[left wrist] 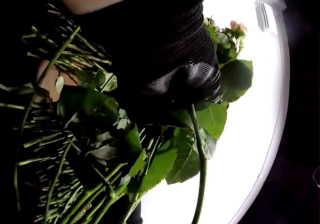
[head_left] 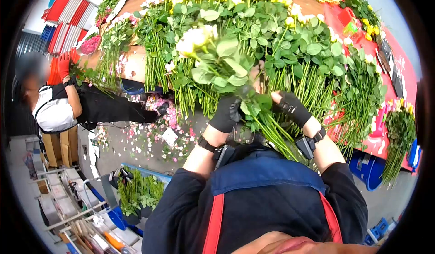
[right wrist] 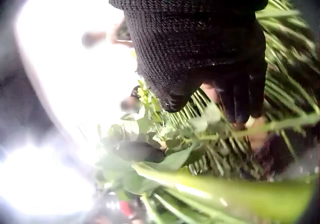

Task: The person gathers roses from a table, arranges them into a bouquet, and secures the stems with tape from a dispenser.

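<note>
My left hand [head_left: 226, 112], in a black glove with bare fingertips, grips a bunch of cream roses [head_left: 197, 40]. The bunch slants across in front of my chest: blooms at upper left, green stems [head_left: 276, 134] running down to the right. In the left wrist view, leaves [left wrist: 160, 166] and a thick stem [left wrist: 201, 169] hang below the dark glove [left wrist: 165, 49]. My right hand [head_left: 292, 107], gloved the same way, is just right of the bunch, thumb out. The right wrist view shows its fingers [right wrist: 242, 94] extended downward near a leafy stem, in front of many other stems.
A table [head_left: 136, 66] ahead carries a long row of yellow and cream roses [head_left: 290, 50], stems toward me. Another person [head_left: 59, 104] stands at left with red gloves. Petals [head_left: 170, 118] litter the floor. A blue bucket [head_left: 369, 170] stands under the table's right side.
</note>
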`<action>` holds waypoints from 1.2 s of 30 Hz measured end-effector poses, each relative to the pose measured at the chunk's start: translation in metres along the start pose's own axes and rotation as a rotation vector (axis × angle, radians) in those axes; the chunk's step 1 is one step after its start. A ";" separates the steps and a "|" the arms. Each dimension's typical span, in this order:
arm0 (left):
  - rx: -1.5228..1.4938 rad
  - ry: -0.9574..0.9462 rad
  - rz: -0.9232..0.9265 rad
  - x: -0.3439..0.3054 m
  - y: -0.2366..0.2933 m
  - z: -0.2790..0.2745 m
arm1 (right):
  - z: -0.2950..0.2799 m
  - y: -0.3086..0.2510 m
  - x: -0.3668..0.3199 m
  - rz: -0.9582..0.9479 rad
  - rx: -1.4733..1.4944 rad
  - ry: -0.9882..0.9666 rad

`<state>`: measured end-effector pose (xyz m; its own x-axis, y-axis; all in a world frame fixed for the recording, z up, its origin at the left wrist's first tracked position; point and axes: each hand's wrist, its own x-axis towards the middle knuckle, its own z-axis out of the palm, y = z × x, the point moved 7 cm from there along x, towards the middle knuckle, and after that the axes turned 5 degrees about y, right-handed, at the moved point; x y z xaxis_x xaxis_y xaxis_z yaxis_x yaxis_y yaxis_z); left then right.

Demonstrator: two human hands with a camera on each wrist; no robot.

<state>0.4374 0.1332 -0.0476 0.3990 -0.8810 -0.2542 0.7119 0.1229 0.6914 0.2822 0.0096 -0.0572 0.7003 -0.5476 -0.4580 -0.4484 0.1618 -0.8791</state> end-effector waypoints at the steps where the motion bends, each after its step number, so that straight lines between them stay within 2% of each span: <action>1: -0.159 -0.017 -0.120 -0.002 -0.003 -0.001 | 0.014 -0.033 -0.031 0.154 0.123 -0.122; 2: -0.319 -0.029 -0.239 -0.006 -0.004 0.000 | 0.024 -0.013 -0.027 0.165 0.327 -0.189; 3: -0.171 -0.023 -0.231 -0.011 -0.001 0.004 | 0.030 -0.020 -0.034 0.143 0.432 -0.248; 4: -0.118 -0.163 -0.121 -0.014 0.012 0.023 | 0.036 -0.035 -0.042 0.119 0.536 -0.310; 5: -0.079 -0.295 -0.003 -0.018 0.025 0.041 | 0.033 -0.050 -0.049 0.061 0.455 -0.264; 8: -0.134 -0.407 0.005 -0.019 0.021 0.027 | 0.023 -0.049 -0.044 -0.167 0.114 -0.036; 9: -0.097 -0.420 -0.001 -0.024 0.024 0.030 | 0.019 -0.055 -0.043 -0.322 -0.206 0.111; 10: -0.060 -0.435 -0.008 -0.028 0.027 0.038 | 0.018 -0.046 -0.036 -0.351 -0.351 0.175; 11: -0.102 -0.468 0.059 -0.032 0.036 0.049 | 0.021 -0.034 -0.024 -0.354 -0.395 0.147; 13: -0.158 -0.458 0.066 -0.039 0.041 0.055 | 0.026 -0.019 -0.006 -0.292 -0.367 0.088; 14: -0.187 -0.444 0.068 -0.045 0.042 0.053 | 0.033 -0.010 0.005 -0.376 -0.506 0.097; 16: -0.146 -0.455 0.103 -0.053 0.050 0.053 | 0.049 -0.018 0.009 -0.426 -0.611 0.062; 18: -0.102 -0.356 0.116 -0.062 0.056 0.044 | 0.065 -0.007 0.030 -0.344 -0.811 0.033; 19: -0.137 -0.379 0.112 -0.065 0.059 0.042 | 0.070 0.001 0.040 -0.329 -0.831 0.019; 20: -0.177 -0.323 0.109 -0.067 0.061 0.033 | 0.075 0.008 0.047 -0.314 -0.852 0.009; 23: -0.249 -0.235 0.105 -0.072 0.062 -0.006 | 0.072 0.023 0.052 -0.475 -0.770 0.164; 24: -0.238 -0.239 0.113 -0.074 0.064 -0.017 | 0.066 0.004 0.033 -0.515 -0.651 0.137; 26: -0.217 -0.179 0.128 -0.080 0.084 -0.020 | 0.049 -0.013 0.005 -0.680 -0.618 0.213; 27: -0.220 -0.088 0.136 -0.086 0.092 -0.024 | 0.033 -0.025 -0.014 -0.773 -0.498 0.214; 28: -0.221 0.003 0.146 -0.091 0.098 -0.029 | 0.012 -0.047 -0.035 -0.605 -0.421 0.283; 29: -0.255 -0.061 0.156 -0.092 0.104 -0.027 | -0.009 -0.054 -0.043 -0.615 -0.185 0.321; 30: -0.260 0.035 0.180 -0.096 0.107 -0.041 | -0.035 -0.055 -0.052 -0.621 0.052 0.353; 32: -0.216 0.092 0.212 -0.098 0.114 -0.049 | -0.097 -0.062 -0.060 -0.445 -0.093 0.530; 34: -0.243 0.100 0.195 -0.094 0.114 -0.050 | -0.166 -0.033 -0.043 -0.241 0.030 0.606; 35: -0.229 0.126 0.192 -0.091 0.112 -0.059 | -0.198 -0.049 -0.051 -0.407 -0.548 0.944; 36: -0.214 0.154 0.187 -0.089 0.112 -0.063 | -0.191 -0.076 -0.066 -0.553 -1.153 1.242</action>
<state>0.5179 0.2542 0.0098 0.6055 -0.7567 -0.2465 0.7168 0.3840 0.5819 0.1637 -0.1235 0.0651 0.3446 -0.6593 0.6683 -0.8350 -0.5406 -0.1028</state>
